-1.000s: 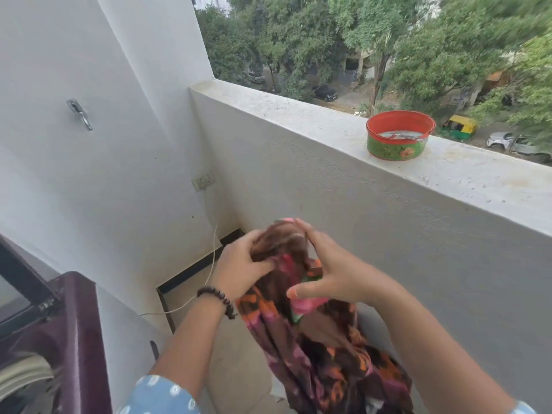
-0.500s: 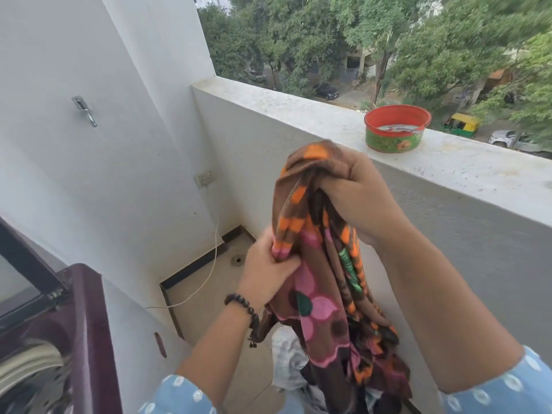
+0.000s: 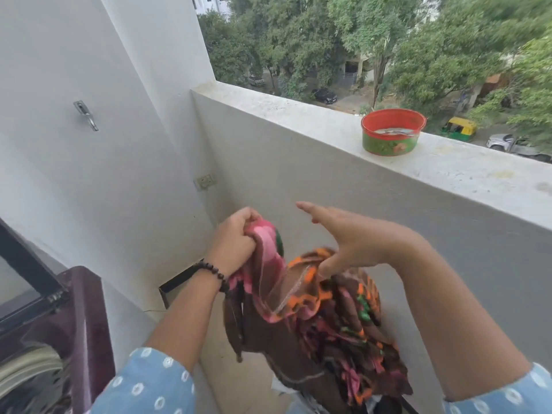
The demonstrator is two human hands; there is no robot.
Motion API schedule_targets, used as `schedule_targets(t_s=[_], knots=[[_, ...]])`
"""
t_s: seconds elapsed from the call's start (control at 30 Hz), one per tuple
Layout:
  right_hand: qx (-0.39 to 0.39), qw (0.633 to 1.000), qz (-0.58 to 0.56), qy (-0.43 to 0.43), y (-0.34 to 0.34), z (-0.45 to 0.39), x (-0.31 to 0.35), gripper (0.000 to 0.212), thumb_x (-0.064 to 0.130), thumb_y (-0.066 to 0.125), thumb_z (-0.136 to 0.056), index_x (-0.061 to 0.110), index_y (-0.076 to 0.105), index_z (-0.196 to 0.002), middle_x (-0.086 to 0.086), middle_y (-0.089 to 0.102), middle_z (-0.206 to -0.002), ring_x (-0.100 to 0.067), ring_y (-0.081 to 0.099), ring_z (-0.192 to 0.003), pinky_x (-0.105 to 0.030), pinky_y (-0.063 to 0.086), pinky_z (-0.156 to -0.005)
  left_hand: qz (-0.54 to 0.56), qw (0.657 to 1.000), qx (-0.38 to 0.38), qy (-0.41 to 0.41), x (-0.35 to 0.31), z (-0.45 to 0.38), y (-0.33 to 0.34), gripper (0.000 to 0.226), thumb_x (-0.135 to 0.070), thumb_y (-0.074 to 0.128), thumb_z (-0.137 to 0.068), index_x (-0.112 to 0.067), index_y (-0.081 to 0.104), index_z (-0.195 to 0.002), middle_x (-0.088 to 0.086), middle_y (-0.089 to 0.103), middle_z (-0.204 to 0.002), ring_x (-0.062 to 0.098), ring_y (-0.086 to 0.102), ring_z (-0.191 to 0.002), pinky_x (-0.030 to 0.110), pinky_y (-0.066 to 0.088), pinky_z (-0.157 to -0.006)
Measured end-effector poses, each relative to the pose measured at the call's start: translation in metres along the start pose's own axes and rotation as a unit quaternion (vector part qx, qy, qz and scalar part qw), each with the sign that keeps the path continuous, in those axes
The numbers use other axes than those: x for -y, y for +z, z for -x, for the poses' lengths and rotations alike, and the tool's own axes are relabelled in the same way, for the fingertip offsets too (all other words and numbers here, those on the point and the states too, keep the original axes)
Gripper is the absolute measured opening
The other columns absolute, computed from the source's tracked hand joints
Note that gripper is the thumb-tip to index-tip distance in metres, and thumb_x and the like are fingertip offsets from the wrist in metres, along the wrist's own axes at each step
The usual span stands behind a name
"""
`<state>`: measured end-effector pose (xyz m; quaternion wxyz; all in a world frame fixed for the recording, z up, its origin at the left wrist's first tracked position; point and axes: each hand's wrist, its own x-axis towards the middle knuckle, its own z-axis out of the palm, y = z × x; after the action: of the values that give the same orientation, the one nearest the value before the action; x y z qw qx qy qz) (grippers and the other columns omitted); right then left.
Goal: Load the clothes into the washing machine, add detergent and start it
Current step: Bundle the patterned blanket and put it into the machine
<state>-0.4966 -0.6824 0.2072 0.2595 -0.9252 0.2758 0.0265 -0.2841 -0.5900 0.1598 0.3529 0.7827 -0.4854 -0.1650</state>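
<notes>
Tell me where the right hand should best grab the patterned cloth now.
Probably the orange-edged fold of the patterned cloth, coming from the right and above. It arches up beside the right hand, whose thumb already touches it, while the left hand grips the pink end; the rest hangs bunched below.

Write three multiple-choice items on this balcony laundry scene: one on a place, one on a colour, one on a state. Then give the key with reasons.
1. Where does the bowl stand?
A. on the floor
B. on the parapet
C. on the washer

2. What colour is the washer?
A. white
B. dark purple
C. green

3. How do the hands meet the cloth?
A. both clench it
B. neither touches it
C. the left hand grips it, the right hand is spread, thumb on it

Key: 1 B, the bowl sits on the parapet's flat top. 2 B, the washer's casing at lower left is dark purple. 3 C, the left fingers curl round the pink edge; the right fingers are straight.
</notes>
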Motion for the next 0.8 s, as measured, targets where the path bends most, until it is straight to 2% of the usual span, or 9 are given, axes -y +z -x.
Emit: schedule_targets(t_s=[0.07,0.13,0.27,0.37,0.47,0.57,0.67,0.73,0.8], knots=[[0.012,0.994,-0.092,-0.059,0.011,-0.005,0.012,0.12,0.045,0.083,-0.07,0.04,-0.005,-0.152,0.012,0.023,-0.156,-0.007,0.026,-0.141,-0.027,0.025,-0.115,0.066,0.994,0.049,0.065,-0.037,0.002,-0.013,0.045,0.01,0.056,-0.074,-0.031,0.058,-0.093,-0.002,0.071,-0.088,0.02,0.069,-0.081,0.036,0.056,-0.068],[-0.056,0.979,-0.175,-0.086,0.019,-0.014,0.021,0.106,0.04,0.082,-0.072,0.039,0.012,-0.152,0.015,0.041,-0.145,-0.006,0.044,-0.128,-0.025,0.038,-0.108,0.178,0.973,0.104,0.103,-0.066,0.009,-0.024,0.051,0.002,0.061,-0.069,-0.033,0.053,-0.106,0.002,0.068,-0.091,0.018,0.068,-0.08,0.036,0.057,-0.073],[-0.18,0.96,-0.194,-0.087,0.027,-0.024,0.022,0.015,0.018,0.061,-0.09,0.018,0.068,-0.104,0.0,0.071,-0.09,-0.013,0.065,-0.08,-0.041,0.053,-0.075,0.209,0.96,0.11,0.153,-0.074,0.021,-0.034,0.07,-0.012,0.071,-0.068,-0.04,0.043,-0.126,-0.001,0.06,-0.12,0.009,0.061,-0.107,0.03,0.055,-0.088],[-0.23,0.938,-0.242,-0.096,0.025,-0.021,0.026,0.014,0.015,0.055,-0.096,0.02,0.066,-0.088,0.003,0.067,-0.077,-0.01,0.06,-0.069,-0.033,0.049,-0.065,0.179,0.96,0.184,0.109,-0.045,0.023,-0.025,0.083,-0.011,0.082,-0.071,-0.038,0.038,-0.136,-0.006,0.058,-0.127,0.005,0.059,-0.116,0.029,0.049,-0.096],[-0.261,0.911,-0.297,-0.115,0.013,-0.014,0.033,0.017,0.016,0.055,-0.097,0.022,0.064,-0.084,0.008,0.064,-0.075,-0.005,0.058,-0.068,-0.026,0.047,-0.065,0.149,0.955,0.256,0.011,-0.006,0.029,-0.005,0.064,0.001,0.077,-0.079,-0.021,0.051,-0.133,-0.003,0.068,-0.117,0.008,0.067,-0.105,0.031,0.056,-0.089],[-0.282,0.886,-0.341,-0.137,0.001,-0.007,0.029,0.014,0.015,0.055,-0.097,0.012,0.067,-0.091,-0.007,0.07,-0.084,-0.024,0.066,-0.078,-0.037,0.053,-0.071,0.089,0.976,0.199,-0.017,0.029,0.03,0.004,0.027,-0.017,0.071,-0.087,-0.023,0.069,-0.113,0.001,0.074,-0.108,0.023,0.069,-0.102,0.05,0.052,-0.095],[-0.301,0.878,-0.354,-0.117,-0.006,-0.001,0.016,0.013,0.016,0.056,-0.097,0.012,0.069,-0.097,-0.01,0.072,-0.091,-0.03,0.067,-0.087,-0.041,0.054,-0.079,0.181,0.978,0.086,-0.059,0.035,0.028,-0.005,0.018,-0.021,0.064,-0.091,-0.012,0.066,-0.106,0.01,0.074,-0.104,0.029,0.069,-0.101,0.054,0.05,-0.096],[-0.302,0.916,-0.256,-0.062,-0.008,0.003,0.0,0.01,0.017,0.058,-0.094,0.014,0.066,-0.1,-0.008,0.07,-0.088,-0.03,0.065,-0.083,-0.042,0.052,-0.076,0.238,0.969,-0.013,-0.068,0.025,0.024,-0.013,0.008,-0.013,0.056,-0.098,-0.007,0.062,-0.1,0.012,0.072,-0.094,0.023,0.072,-0.086,0.041,0.058,-0.083],[-0.237,0.964,-0.124,0.0,-0.005,0.005,-0.007,0.032,0.023,0.064,-0.09,0.02,0.056,-0.121,0.005,0.066,-0.1,-0.02,0.064,-0.09,-0.037,0.052,-0.082,0.274,0.956,-0.098,-0.039,0.006,0.022,-0.026,0.008,-0.009,0.053,-0.099,-0.008,0.06,-0.095,0.002,0.07,-0.076,0.006,0.066,-0.06,0.019,0.053,-0.056]])
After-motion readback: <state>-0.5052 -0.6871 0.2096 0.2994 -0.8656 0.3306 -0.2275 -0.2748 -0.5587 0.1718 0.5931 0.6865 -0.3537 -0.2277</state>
